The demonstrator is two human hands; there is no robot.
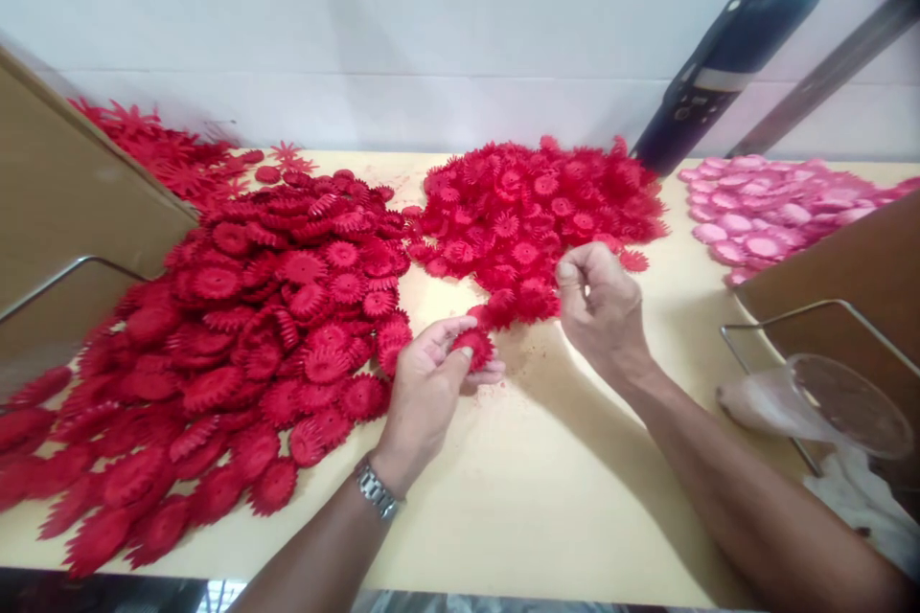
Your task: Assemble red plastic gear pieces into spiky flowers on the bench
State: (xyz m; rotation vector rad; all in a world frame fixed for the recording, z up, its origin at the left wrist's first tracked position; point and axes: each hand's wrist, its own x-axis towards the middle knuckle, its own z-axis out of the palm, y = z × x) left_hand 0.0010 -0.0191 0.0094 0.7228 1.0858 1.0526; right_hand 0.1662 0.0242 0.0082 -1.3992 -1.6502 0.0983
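Centrally, we see the left hand (pixel 425 388) pinching a toothed red disc (pixel 480 346), partly thumb-covered, near the middle pile (pixel 539 201). The right hand's (pixel 605 308) fingertips press together; whether they grip anything, we cannot tell.

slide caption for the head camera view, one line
Left hand holding a toothed red disc, right hand curled, with red heaps and a pink heap on a pale tabletop.

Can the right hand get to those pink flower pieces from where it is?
Probably yes: mostly pale tabletop shows between the right hand and the pink flower pieces, though the brown board hides some.
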